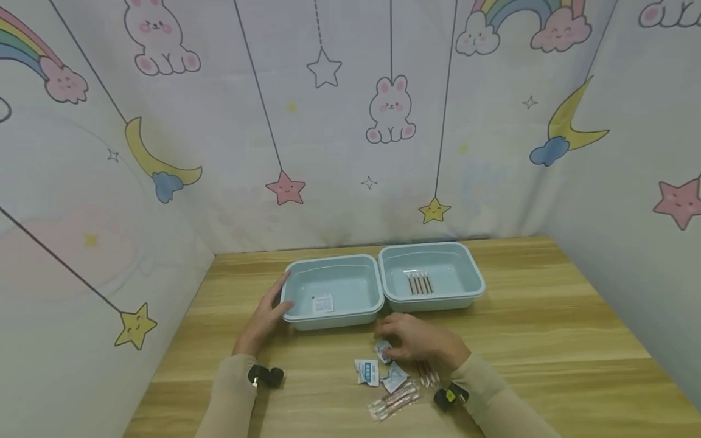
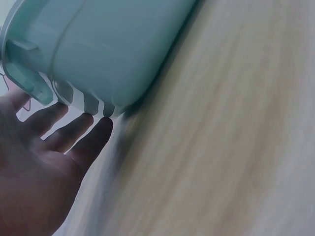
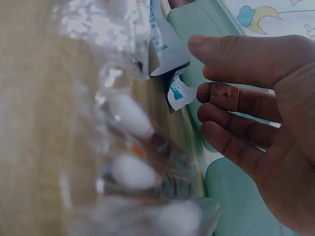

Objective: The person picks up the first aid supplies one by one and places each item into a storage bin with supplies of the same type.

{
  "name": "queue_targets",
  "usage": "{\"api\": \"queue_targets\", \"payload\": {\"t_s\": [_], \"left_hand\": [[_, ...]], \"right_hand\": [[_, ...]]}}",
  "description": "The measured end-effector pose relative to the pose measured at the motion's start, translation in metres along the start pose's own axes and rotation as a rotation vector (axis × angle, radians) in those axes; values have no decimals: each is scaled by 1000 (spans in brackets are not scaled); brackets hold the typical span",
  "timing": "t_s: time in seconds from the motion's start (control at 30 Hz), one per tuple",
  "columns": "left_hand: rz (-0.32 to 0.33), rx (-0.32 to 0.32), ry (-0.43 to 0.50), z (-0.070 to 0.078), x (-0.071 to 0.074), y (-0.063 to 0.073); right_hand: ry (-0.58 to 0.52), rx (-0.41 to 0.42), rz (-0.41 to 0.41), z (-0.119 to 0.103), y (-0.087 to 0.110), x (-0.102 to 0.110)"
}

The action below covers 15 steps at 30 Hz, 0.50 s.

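Note:
My left hand (image 1: pixel 266 313) is at the left end of a pale blue plastic bin (image 1: pixel 332 319), its thumb by the rim. In the left wrist view its spread, fairly straight fingers (image 2: pixel 93 135) touch the bin's outer wall. A small white printed packet (image 1: pixel 323 303) lies inside. My right hand (image 1: pixel 418 339) hovers above a small white-and-blue packet (image 1: pixel 383 351), thumb apart from the loosely bent fingers; nothing shows between them in the right wrist view. Two similar packets (image 1: pixel 367 372) (image 1: pixel 394 378) lie nearby. Wrapped cotton swabs (image 1: pixel 394 400) are in front, with more swabs (image 1: pixel 427 373) under the right wrist.
A second pale blue bin (image 1: pixel 432 301) stands against the first on its right, with several brown-stemmed swabs (image 1: pixel 420 283) side by side inside. Both stand on a wood-grain table (image 1: pixel 547 340). A white printed cloth (image 1: pixel 339 140) hangs behind and at both sides.

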<state>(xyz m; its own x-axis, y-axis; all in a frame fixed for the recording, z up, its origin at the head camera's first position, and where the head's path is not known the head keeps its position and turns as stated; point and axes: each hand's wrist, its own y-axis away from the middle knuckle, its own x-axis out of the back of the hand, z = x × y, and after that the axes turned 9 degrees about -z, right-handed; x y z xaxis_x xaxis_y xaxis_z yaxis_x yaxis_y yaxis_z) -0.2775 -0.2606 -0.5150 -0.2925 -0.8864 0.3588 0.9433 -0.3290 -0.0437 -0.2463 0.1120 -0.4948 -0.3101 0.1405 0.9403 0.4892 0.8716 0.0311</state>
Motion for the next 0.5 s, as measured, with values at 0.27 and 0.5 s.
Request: {"api": "queue_targets", "payload": {"t_s": [0.27, 0.5], "left_hand": [[8, -3, -24, -7, 0, 0], [17, 12, -19, -5, 1, -2]], "right_hand": [[12, 3, -20, 1, -1, -6], [8, 25, -11, 4, -4, -7]]}}
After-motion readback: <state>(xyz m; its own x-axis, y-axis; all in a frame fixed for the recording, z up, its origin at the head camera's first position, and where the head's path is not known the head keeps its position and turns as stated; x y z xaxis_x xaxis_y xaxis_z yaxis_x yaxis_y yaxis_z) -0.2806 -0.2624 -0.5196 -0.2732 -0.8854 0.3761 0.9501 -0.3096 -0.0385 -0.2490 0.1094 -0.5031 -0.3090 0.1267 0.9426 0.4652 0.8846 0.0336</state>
